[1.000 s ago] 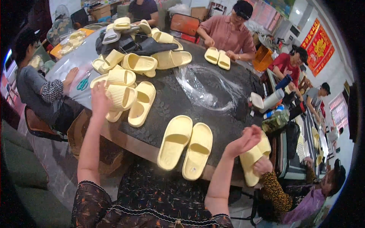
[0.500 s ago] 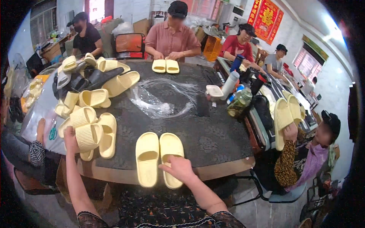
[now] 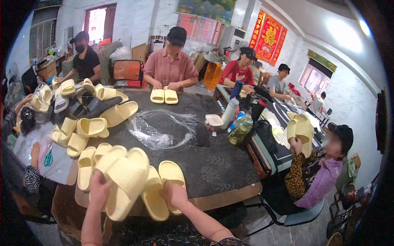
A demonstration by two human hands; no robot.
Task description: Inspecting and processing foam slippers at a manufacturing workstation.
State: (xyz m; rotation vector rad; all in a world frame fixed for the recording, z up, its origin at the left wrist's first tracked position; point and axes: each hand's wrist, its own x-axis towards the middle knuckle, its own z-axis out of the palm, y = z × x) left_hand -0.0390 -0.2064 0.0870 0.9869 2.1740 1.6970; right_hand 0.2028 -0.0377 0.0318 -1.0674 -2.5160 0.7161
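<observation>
On the far wall toward the right hang two tall red banners (image 3: pixel 269 35) with gold characters, beside a green strip sign (image 3: pixel 322 60) above a window. At the tabletop's left edge a heap of pale yellow slippers (image 3: pixel 88 127) mixes with a few dark ones, and blue-handled scissors (image 3: pixel 48 158) lie on a white sheet. A crumpled clear plastic bag (image 3: pixel 160 129) sits mid-table on the dark round table (image 3: pixel 221 164). At the far edge a person in a pink shirt presses down a yellow pair (image 3: pixel 164 96). Toward the right edge stand a white bottle (image 3: pixel 229 112), a small white box (image 3: pixel 214 120) and a greenish jar (image 3: pixel 240 130). A seated person off the right side lifts another slipper pair (image 3: pixel 300 129).

At the near edge, the left hand (image 3: pixel 98 190) grips a stacked pair of yellow slippers (image 3: pixel 123 176) from below, fingers wrapped on the sole, tilting it up. Just beside, the right hand (image 3: pixel 176 194) rests fingers curled over a flat slipper pair (image 3: pixel 162 190) lying at the near edge, holding its heel end.
</observation>
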